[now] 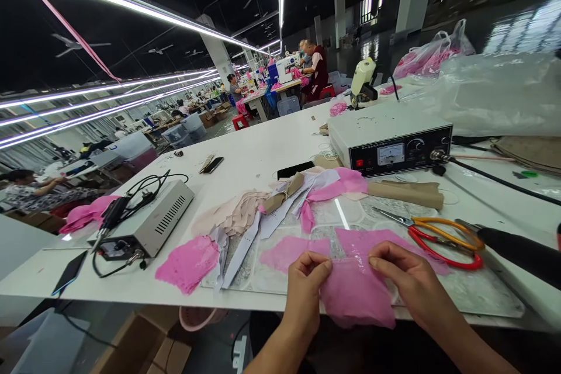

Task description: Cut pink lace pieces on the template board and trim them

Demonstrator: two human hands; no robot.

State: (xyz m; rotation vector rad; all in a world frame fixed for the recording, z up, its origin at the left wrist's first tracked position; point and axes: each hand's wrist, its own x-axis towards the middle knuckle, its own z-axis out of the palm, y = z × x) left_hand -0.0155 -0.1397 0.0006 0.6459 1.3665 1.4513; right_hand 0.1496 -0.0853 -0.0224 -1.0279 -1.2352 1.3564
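Observation:
Between my two hands a sheer pink fabric piece (357, 298) hangs over the table's front edge. My left hand (307, 280) pinches its upper left corner between thumb and fingers. At the upper right corner, my right hand (397, 269) is closed in a similar pinch. Behind it, more pink fabric (293, 250) lies flat on a clear, scratched board (482, 292). Scissors (447, 239) with red and orange handles rest to the right of my right hand. A brighter pink fabric stack (188, 263) sits left of my left hand.
Pale strips (243, 248) and beige fabric pieces (236, 210) are heaped behind the board. A metered control box (390, 140) stands at the back right, another box (153, 216) at the left with a cable. A black-handled tool (521, 251) lies far right. Several people work in the background.

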